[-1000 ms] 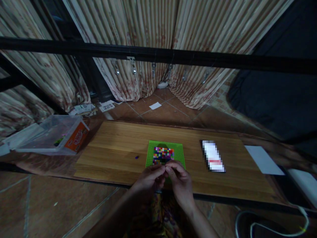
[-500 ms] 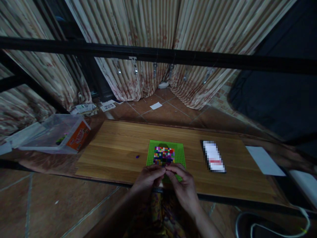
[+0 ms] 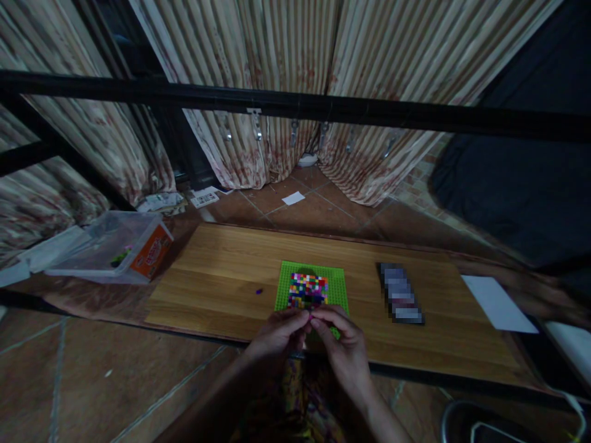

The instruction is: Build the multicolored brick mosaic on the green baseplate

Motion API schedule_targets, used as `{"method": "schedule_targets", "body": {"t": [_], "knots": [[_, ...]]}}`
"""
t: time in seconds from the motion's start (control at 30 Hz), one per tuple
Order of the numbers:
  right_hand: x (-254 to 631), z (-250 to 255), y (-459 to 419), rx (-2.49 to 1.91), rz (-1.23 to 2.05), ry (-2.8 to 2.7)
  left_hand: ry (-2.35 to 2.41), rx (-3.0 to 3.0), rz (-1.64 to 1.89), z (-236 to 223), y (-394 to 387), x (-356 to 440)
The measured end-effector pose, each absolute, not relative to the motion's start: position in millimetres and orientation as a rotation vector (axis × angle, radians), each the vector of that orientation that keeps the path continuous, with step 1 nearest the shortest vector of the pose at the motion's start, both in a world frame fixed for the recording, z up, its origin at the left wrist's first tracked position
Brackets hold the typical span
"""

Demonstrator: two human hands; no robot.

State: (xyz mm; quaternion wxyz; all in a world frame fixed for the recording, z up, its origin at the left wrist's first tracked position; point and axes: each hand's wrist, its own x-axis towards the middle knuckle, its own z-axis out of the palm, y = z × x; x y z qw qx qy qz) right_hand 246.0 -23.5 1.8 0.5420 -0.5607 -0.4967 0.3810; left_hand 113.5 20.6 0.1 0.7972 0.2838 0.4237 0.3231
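My left hand and my right hand meet over the near edge of a green studded baseplate. Their fingertips pinch a tiny pink building brick between them; the fingers cover most of it. A block of small multicoloured bricks is set on the plate's middle, just beyond my fingers. The plate's near part is largely hidden by my hands. To the left, apart from the plate, a small purple brick lies on the wooden tabletop.
A phone with a blurred-out screen lies right of the plate. White paper is at the table's right end. On the left stands a clear plastic box with an orange label and a few bricks inside. A black bar crosses before striped curtains.
The phone's screen has turned from bright to dim. The view has shifted slightly. My hands stay together at the plate's near edge, and more of the pink brick shows between the fingertips.
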Motion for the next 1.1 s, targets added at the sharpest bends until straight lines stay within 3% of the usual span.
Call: {"method": "schedule_targets", "body": {"t": [0.23, 0.5, 0.67, 1.1], "knots": [[255, -7, -21, -1.399, 0.828, -1.232, 0.985, 0.717, 0.701, 1, 18, 119], [276, -28, 16, -1.526, 0.506, -1.373, 1.334, 1.267, 1.000, -13, 51, 108], [275, -35, 31, -1.536, 0.386, -1.469, 1.414, 1.621, 0.982, -15, 70, 114], [272, -50, 41, -1.494, 0.439, -1.404, 1.374, 1.522, 0.928, -32, 78, 133]]}}
